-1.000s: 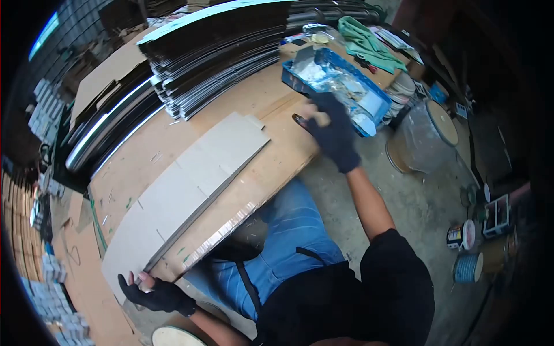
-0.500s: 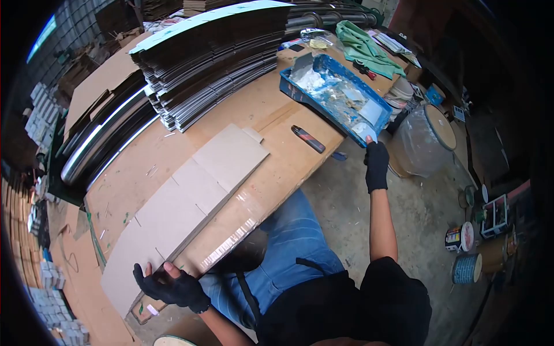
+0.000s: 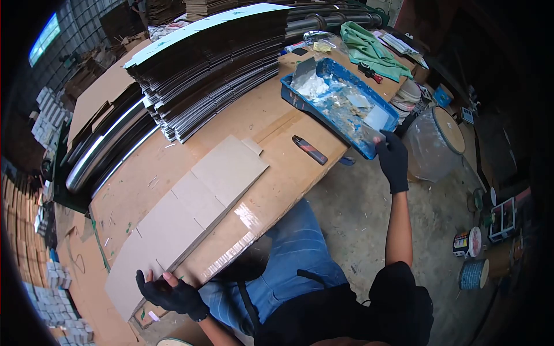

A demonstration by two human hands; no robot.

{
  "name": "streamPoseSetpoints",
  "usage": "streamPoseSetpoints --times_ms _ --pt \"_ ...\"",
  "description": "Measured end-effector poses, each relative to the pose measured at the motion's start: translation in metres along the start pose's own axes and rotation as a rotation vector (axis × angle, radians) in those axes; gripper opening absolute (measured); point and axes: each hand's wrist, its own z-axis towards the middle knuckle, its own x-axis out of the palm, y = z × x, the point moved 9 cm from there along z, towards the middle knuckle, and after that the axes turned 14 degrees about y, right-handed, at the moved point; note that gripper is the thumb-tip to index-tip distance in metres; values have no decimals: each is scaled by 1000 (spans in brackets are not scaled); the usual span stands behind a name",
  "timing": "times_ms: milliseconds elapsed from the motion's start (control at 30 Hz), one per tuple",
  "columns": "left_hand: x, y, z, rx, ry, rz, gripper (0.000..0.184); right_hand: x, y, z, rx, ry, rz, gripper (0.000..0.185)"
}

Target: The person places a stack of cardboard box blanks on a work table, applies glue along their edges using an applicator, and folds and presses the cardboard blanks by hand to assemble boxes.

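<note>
Left hand [image 3: 173,294], 7 o'clock: gloved, half open, fingers spread, thumb and fingertips at the near edge of the card [image 3: 187,210]; a firm grip cannot be confirmed. Card, 8 o'clock: flat on the worktop [image 3: 283,181], greyish brown, long and curved, with short slits along its edges and a crease towards its 2 o'clock end, where another piece shows. Stack [image 3: 208,75], 11 o'clock: dark layers under a pale top sheet. Knife [image 3: 310,150], 2 o'clock: lying flat, untouched. Tray [image 3: 334,129], 1 o'clock: blue, smeared white inside. Right hand [image 3: 393,161], 3 o'clock: gloved, fingers bent at the tray's near corner; whether it grips anything cannot be determined.
</note>
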Motion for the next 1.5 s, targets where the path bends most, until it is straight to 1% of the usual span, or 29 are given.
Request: streamPoseSetpoints --times_ms 67,133,200,267,333,367,400,433,467,500,533,567,700,833,933,967,1000,1067,1133,1200,1233,1300,1333,1400,1433,1467,1500 --pt "3 1 1 -47 51 17 41 3 41 28 -178 76 -55 40" --pt "5 2 0 -15 16 -29 41 14 62 64 -216 135 -24 37" --pt "6 3 3 16 -20 -76 41 38 75 106 -219 285 80 34" --pt "4 -10 3 149 -32 102 39 69 80 149 -391 342 -41 31" --pt "5 -1 1 -2 10 41 38 106 72 186 -587 322 -254 29" --pt "4 -5 2 6 11 106 34 126 63 204 -568 359 -438 28" --pt "3 -5 2 -2 -9 87 32 136 62 214 -483 426 -512 28" --pt "3 -5 1 17 -16 79 31 143 58 223 -510 385 -546 28" --pt "2 -6 1 33 -26 70 30 160 49 239 -461 484 -656 28" --pt "1 -7 0 34 -42 51 29 161 57 238 -486 517 -666 29" --pt "1 -9 -1 34 -54 29 28 168 46 249 -555 522 -619 29" --pt "0 -18 1 51 -19 178 26 175 45 249 -526 558 -648 30" --pt "0 -18 -2 80 -32 172 25 179 57 249 -463 632 -707 30" --pt "0 -16 -1 92 -51 152 22 180 64 244 -471 561 -746 29" --pt "-1 -22 -1 95 -65 110 19 183 82 241 -582 503 -735 18" --pt "-1 -25 -1 109 -65 145 19 193 84 243 -592 588 -862 18" --pt "-1 -27 0 122 -68 179 18 197 77 252 -586 577 -866 18" --pt "-2 -26 -1 116 -74 165 18 208 69 263 -690 457 -866 20" --pt "-2 -27 -2 131 -87 180 19 219 77 259 -638 597 -1126 27" --pt "-4 -25 -3 128 -92 185 19 217 90 249 -547 706 -1189 29" --pt "-3 -25 -3 127 -89 194 19 214 98 251 -553 690 -1194 29" --pt "-4 -25 -3 104 -95 164 19 214 98 255 -426 802 -1129 30" --pt "-4 -24 -2 84 -89 142 19 217 92 267 -436 784 -1134 30" --pt "-4 -21 -3 84 -104 127 19 221 83 281 -553 882 -1048 31" --pt "-4 -20 -4 87 -103 119 19 207 88 276 -473 993 -839 25" --pt "-7 -19 -5 73 -119 119 19 199 106 256 -933 960 -895 18" --pt "-7 -21 -4 74 -99 115 19 184 113 253 -706 1054 -568 16"
